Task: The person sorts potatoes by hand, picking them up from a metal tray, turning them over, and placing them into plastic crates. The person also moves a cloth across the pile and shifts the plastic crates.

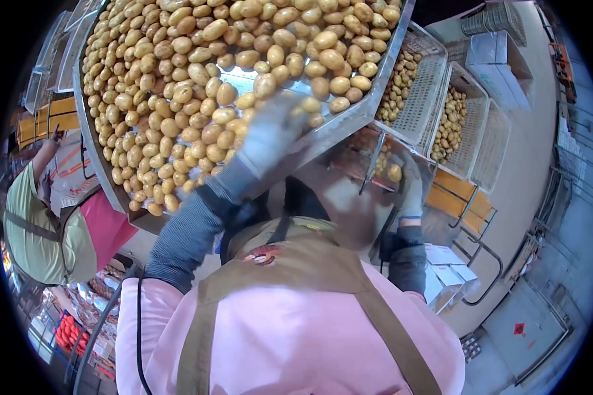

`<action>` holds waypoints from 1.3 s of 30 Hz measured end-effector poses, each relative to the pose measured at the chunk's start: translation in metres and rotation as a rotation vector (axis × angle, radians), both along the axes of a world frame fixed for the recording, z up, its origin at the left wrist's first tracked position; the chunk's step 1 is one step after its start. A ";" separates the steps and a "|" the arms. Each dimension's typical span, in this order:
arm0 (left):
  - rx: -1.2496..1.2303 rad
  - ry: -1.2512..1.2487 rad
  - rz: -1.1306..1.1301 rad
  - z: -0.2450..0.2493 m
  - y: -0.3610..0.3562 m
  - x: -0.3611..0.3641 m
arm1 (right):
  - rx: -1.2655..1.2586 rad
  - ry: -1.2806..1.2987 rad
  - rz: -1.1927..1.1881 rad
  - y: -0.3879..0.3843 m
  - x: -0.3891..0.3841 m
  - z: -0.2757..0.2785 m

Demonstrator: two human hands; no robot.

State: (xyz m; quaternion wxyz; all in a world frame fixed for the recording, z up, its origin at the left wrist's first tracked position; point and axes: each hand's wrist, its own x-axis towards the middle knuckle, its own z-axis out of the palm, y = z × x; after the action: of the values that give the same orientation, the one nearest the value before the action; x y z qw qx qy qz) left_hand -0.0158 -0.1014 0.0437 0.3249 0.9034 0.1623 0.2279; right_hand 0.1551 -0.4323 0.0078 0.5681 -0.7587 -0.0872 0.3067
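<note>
A metal-rimmed sorting table (349,122) in front of me is covered with washed yellow potatoes (171,79). My left hand (273,135), in a whitish glove, reaches over the near rim among the potatoes; motion smears its fingers. A few potatoes (311,105) lie right by its fingertips, beside a patch of bare table surface. My right hand (412,187), gloved too, is lower down at the right side of a box with reddish edges (356,155). Inside that box are several potatoes, and one potato (394,172) shows next to the hand. The right fingers are mostly hidden.
Pale plastic crates (428,82) stand to the right, two partly filled with potatoes. Behind them is a white carton (501,69). Orange stands (458,203) with metal bars are below. A person in a green top (46,227) works at the left. White boxes (445,273) sit lower right.
</note>
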 end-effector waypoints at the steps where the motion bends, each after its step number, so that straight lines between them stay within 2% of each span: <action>1: -0.292 0.149 0.158 -0.009 0.024 0.004 | -0.118 -0.139 0.007 -0.013 0.016 -0.006; 3: 0.032 0.056 0.257 -0.034 0.077 0.013 | -0.385 -0.301 0.005 -0.043 0.047 -0.055; 5: 0.200 0.189 0.240 -0.044 0.123 0.027 | 0.229 0.260 -0.145 -0.031 0.047 -0.071; 7: 0.196 0.349 0.104 -0.067 0.155 0.046 | 0.169 0.119 -0.176 -0.033 0.027 -0.078; 8: 0.217 0.482 0.114 -0.067 0.155 0.054 | -0.009 -0.009 -0.166 -0.015 0.005 -0.063; 9: 0.235 0.432 0.073 -0.069 0.158 0.056 | -0.197 -0.124 -0.159 0.003 -0.017 -0.045; 11: 0.194 0.475 0.090 -0.073 0.165 0.065 | -0.399 -0.382 0.104 0.012 -0.046 -0.028; 12: 0.144 0.519 0.111 -0.065 0.164 0.066 | -0.613 -0.773 0.438 -0.004 -0.057 -0.050; 14: 0.172 0.424 0.118 -0.064 0.161 0.063 | -0.457 -0.252 0.105 -0.003 -0.083 -0.044; 16: 0.076 0.378 0.100 -0.065 0.161 0.059 | -0.449 -0.239 0.038 -0.025 -0.082 -0.052; 17: 0.073 0.294 0.098 -0.075 0.162 0.052 | -0.534 -0.478 0.137 -0.054 -0.068 -0.073; 18: 0.074 0.255 0.114 -0.064 0.149 0.044 | -0.620 -0.715 0.236 -0.072 -0.056 -0.087; 20: 0.183 0.098 0.115 -0.064 0.130 0.014 | -0.706 -0.679 0.150 -0.079 -0.024 -0.090; 21: 0.202 0.079 0.097 -0.037 0.106 0.002 | -0.754 -0.708 0.205 -0.113 -0.001 -0.138; 22: 0.169 0.098 0.103 -0.030 0.086 -0.018 | -0.799 -0.733 0.271 -0.133 0.022 -0.172; 25: 0.150 0.134 0.148 -0.022 0.029 -0.069 | -0.825 -0.332 0.519 -0.125 0.081 -0.222; 27: 0.200 0.203 0.194 -0.032 0.011 -0.101 | -0.845 -0.483 0.632 -0.121 0.108 -0.271; 29: 0.126 0.254 0.318 -0.034 0.002 -0.125 | -0.989 -0.354 0.732 -0.130 0.136 -0.356; 30: 0.103 0.286 0.400 -0.036 0.004 -0.141 | -1.120 -0.155 0.780 -0.135 0.149 -0.407; 31: 0.088 0.246 0.439 -0.038 0.009 -0.159 | -1.150 -0.169 0.812 -0.116 0.152 -0.414; 34: 0.093 0.344 0.631 -0.032 0.024 -0.208 | -1.176 -0.210 0.801 -0.062 0.150 -0.426; 35: 0.015 0.312 0.687 -0.030 0.024 -0.217 | -1.184 -0.222 0.797 -0.044 0.147 -0.432; 36: 0.059 0.310 0.685 -0.037 0.028 -0.231 | -1.180 -0.229 0.776 -0.032 0.144 -0.432; 38: -0.002 0.363 0.747 -0.036 0.020 -0.227 | -1.148 -0.251 0.734 -0.018 0.138 -0.423; 39: -0.075 0.288 0.771 -0.039 0.012 -0.213 | -1.108 -0.262 0.687 -0.020 0.134 -0.412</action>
State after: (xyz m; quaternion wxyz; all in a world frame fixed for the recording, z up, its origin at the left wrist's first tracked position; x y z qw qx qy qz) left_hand -0.2289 -0.0891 0.0044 0.2226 0.7867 0.5407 0.1980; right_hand 0.2888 -0.4520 -0.4047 -0.0511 -0.8986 -0.2221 0.3751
